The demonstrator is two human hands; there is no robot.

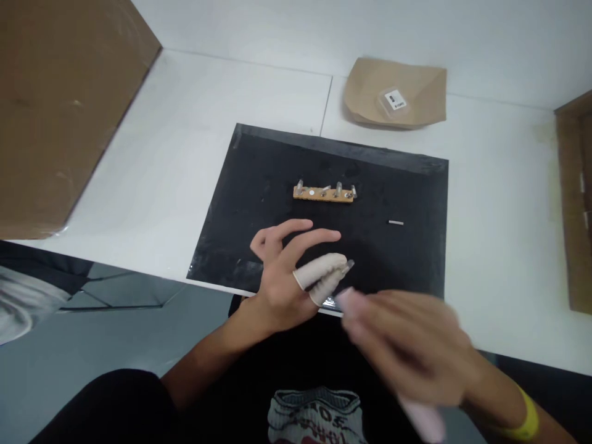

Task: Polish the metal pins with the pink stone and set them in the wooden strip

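My left hand (287,277) reaches over the front edge of the black mat (259,166), with off-white finger cots on its thumb and index finger. Those two fingertips pinch a small clear piece (348,266); its exact kind is too small to make out. The other fingers are spread. Just to the right, my right hand (411,345) is smeared by motion and closed around a pale pink stick-like tool (423,419), whose rear end sticks out below the palm. Its front end lies close to the left fingertips.
A narrow brown strip (317,196) bearing several small clear pieces lies mid-mat. Right of it lies a short metal pin (396,222). Behind the mat, brown paper (416,89) carries a small labelled clear case (393,102). Cardboard stands left (69,111) and right (573,216).
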